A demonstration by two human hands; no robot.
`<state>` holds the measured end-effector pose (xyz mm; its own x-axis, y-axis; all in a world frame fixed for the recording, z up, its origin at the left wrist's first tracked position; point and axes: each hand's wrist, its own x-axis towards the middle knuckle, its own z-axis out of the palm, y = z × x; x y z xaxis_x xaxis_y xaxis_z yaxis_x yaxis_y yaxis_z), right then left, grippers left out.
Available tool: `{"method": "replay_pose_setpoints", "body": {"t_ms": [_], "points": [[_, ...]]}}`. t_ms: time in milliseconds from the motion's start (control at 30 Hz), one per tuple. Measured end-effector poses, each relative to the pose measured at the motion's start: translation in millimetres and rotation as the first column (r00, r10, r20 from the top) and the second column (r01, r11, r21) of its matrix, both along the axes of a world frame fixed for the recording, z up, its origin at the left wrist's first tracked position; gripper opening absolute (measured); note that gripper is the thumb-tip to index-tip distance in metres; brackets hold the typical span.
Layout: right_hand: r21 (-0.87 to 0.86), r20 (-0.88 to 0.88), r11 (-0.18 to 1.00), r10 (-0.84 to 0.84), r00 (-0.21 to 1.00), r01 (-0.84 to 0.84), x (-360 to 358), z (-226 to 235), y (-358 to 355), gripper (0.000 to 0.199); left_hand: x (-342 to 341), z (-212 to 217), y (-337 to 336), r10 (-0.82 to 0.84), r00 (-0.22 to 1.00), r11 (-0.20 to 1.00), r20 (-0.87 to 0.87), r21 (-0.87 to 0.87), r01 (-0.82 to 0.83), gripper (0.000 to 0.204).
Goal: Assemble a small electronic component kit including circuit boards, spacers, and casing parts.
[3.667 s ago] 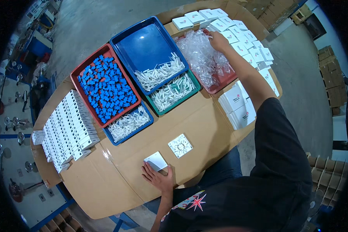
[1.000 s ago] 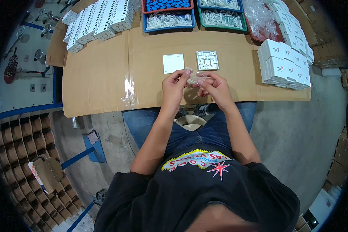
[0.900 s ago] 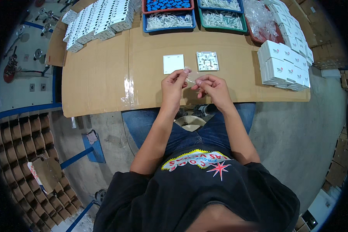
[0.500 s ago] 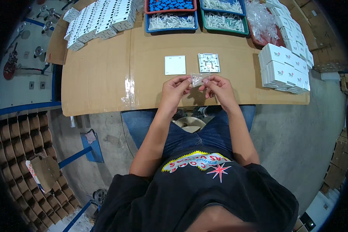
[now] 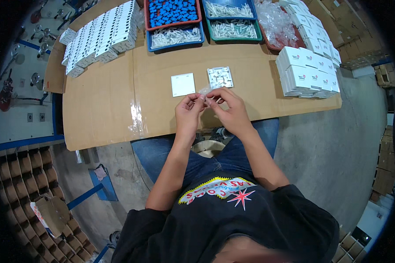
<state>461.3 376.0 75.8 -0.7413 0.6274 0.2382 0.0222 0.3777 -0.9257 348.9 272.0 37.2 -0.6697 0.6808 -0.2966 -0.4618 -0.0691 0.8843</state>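
Note:
A small clear plastic bag (image 5: 204, 90) is pinched between my two hands above the near part of the cardboard-covered table. My left hand (image 5: 189, 111) grips its left side with thumb and fingers closed. On the other side my right hand (image 5: 229, 110) has its thumb and forefinger pressed on the bag, close to the left fingertips. What the bag contains is too small to make out. Just beyond my hands lie a flat white square cover (image 5: 182, 85) and, to its right, an open white square box base (image 5: 220, 77) with its inner fittings showing.
Across the back stand trays of blue parts (image 5: 173, 11) and white slim parts (image 5: 176, 38), plus a red tray of clear bags (image 5: 276, 24). White boxes are stacked at the right (image 5: 307, 72) and back left (image 5: 102, 37). The table's near edge (image 5: 96, 142) lies before my lap.
My right hand has come in closer to the left, and the bag is now more bunched between the fingertips. The whole view has shifted and tilted slightly.

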Motion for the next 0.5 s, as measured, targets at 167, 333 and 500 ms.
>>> {"method": "replay_pose_setpoints", "body": {"t_ms": [167, 333, 500], "points": [[-0.198, 0.047, 0.98, -0.002, 0.999, 0.012, 5, -15, -1, 0.016, 8, 2, -4, -0.031, 0.999, 1.0, 0.027, 0.003, 0.031, 0.017], [-0.251, -0.002, 0.968, 0.02, 1.0, -0.02, 7, -25, 1, 0.022, 6, 1, -8, -0.068, 0.997, 0.997, 0.027, -0.024, 0.069, 0.02], [-0.223, -0.013, 0.975, -0.007, 1.0, 0.004, 6, -29, -3, 0.022, 8, 4, -7, -0.035, 0.998, 0.999, -0.06, -0.019, 0.034, 0.019]]}}
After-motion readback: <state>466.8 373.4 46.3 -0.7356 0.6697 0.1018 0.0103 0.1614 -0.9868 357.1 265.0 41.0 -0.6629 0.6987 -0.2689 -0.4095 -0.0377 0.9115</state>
